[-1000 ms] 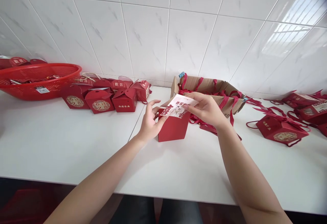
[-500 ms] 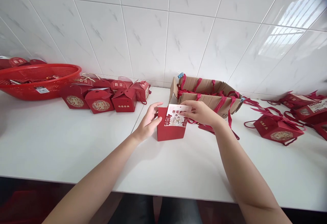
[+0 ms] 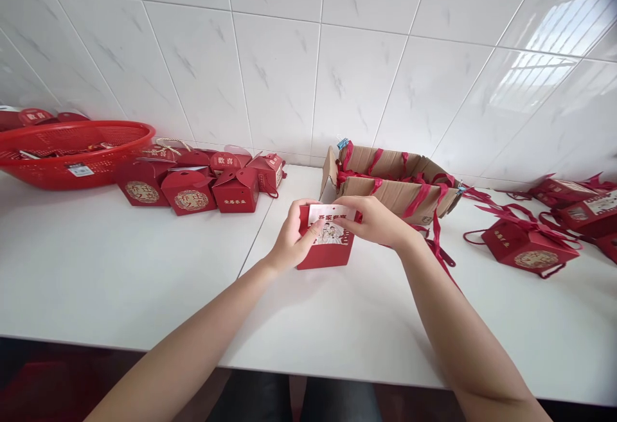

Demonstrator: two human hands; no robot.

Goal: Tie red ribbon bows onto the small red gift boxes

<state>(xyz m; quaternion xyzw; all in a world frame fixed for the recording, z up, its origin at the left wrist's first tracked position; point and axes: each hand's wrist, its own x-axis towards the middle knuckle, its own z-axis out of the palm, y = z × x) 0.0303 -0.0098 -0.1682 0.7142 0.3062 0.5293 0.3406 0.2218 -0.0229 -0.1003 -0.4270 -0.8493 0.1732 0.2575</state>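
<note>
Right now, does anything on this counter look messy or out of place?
Mostly the cardboard box by the wall: red ribbons spill over its sagging front wall onto the white counter. The red box gripped by the left hand and right hand stands upright and looks undamaged.

Bright, even daylight fills the scene. The glossy wall tiles (image 3: pixel 270 69) carry a strong window reflection at the upper right, a slatted glare that washes out the grout lines there. The white bench (image 3: pixel 120 268) is lit almost to overexposure, with only faint, soft-edged shadows under the forearms and beside the red box (image 3: pixel 325 256). Below the bench's front edge everything drops to near black. Focus is sharpest in the middle: the print on the card (image 3: pixel 330 229) between the left hand (image 3: pixel 289 242) and right hand (image 3: pixel 378 223) is crisp. The wide lens fans the tile lines outward, and the basket (image 3: pixel 72 152) at the bench's left end looks stretched and softer.
</note>
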